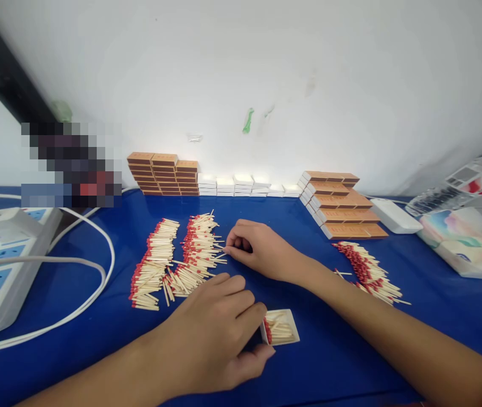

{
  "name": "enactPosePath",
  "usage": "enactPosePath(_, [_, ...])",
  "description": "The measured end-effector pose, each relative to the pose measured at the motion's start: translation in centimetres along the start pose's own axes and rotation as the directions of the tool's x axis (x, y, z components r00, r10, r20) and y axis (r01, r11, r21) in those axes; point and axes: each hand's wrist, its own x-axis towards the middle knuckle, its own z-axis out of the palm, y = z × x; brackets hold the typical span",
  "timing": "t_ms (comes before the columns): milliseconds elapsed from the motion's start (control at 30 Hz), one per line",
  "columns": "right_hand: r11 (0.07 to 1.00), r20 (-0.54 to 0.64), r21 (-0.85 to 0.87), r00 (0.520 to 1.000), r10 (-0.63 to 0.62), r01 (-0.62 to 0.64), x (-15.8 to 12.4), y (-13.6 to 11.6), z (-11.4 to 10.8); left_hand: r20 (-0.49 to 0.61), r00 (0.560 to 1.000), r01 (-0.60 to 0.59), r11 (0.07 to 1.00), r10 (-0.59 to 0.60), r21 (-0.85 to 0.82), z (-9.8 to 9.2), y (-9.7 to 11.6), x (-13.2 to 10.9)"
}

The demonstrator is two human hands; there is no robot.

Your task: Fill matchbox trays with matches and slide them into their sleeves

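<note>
My left hand (pixel 219 333) grips the near-left end of a small white matchbox tray (pixel 294 330) between thumb and fingers. Red-headed matches (pixel 281 328) lie in that tray, their heads towards my left hand. Beyond it, my right hand (pixel 258 246) is pinched at the right edge of a long heap of loose matches (pixel 201 246). The fingertips meet the plain end of a match; their grip is partly hidden. A second row of matches (pixel 155 260) lies left of that heap, and another pile (pixel 368 268) lies to the right, beyond my right forearm.
Against the wall stand brown matchbox sleeves (pixel 162 175), stacked white trays (pixel 245 183) and stepped matchboxes (pixel 338 200). A power strip (pixel 3 260) with white cables lies left. A white device (pixel 396 215) and a tissue pack (pixel 465 243) sit right on the blue tabletop (pixel 330 367).
</note>
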Motion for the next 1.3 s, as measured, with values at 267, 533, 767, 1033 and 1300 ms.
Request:
enactPosePath(267, [0.996, 0.023, -0.074, 0.999, 0.041, -0.039, -1.4, 1.1, -1.2, 0.001, 1.0, -0.007, 1.0, 0.007, 0.012, 0.1, -0.1, 0.0])
enactPosePath(533, [0.996, -0.013, -0.06, 0.997, 0.07, -0.071, -3.2, 2.0, -3.9, -0.103, 0.97, 0.234, 0.96, -0.22, 0.154, -0.2, -1.0, 0.3])
enactPosePath(767, [0.997, 0.042, 0.045, 0.998, 0.057, -0.058, -4.1, 1.1, -5.6, -0.194, 0.907, 0.407, 0.897, -0.373, 0.175, -0.9, -2.2, 0.8])
enactPosePath(1033, [0.999, 0.122, 0.038, 0.992, -0.032, 0.027, -4.6, 0.3, -4.6, -0.19, 0.916, 0.377, 0.919, -0.352, 0.114, -0.9, -2.1, 1.0])
enactPosePath(1300, [0.999, 0.136, 0.033, 0.99, -0.033, 0.029, -4.7, 0.1, -4.8, -0.167, 0.929, 0.351, 0.928, -0.329, 0.128, -0.6, -2.3, 0.7])
